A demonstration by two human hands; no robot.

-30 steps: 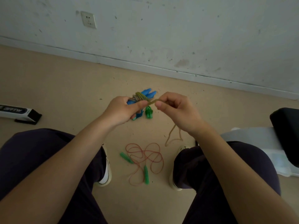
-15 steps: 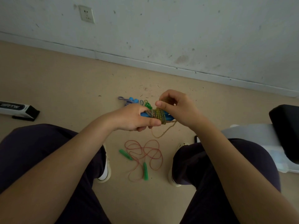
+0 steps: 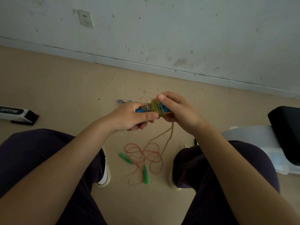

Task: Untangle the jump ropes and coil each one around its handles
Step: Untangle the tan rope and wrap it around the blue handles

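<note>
Two hands work above the floor (image 3: pixel 56 88): left hand (image 3: pixel 129 117) grips blue handles (image 3: pixel 141 110), right hand (image 3: pixel 177 109) pinches the yellow-green rope (image 3: pixel 156 107) coiled round them, its tail hanging above a loose red rope (image 3: pixel 144 156) with green handles (image 3: pixel 145 174)

L hand (image 3: pixel 129 117) grips blue handles (image 3: pixel 140 110); R hand (image 3: pixel 177 109) holds yellowish rope coil (image 3: pixel 155 108), prob. mid-wrap.

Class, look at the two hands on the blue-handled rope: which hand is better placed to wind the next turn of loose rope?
Right. The right hand sits at the coil where the loose tail hangs, while the left hand grips the blue handles.
</note>
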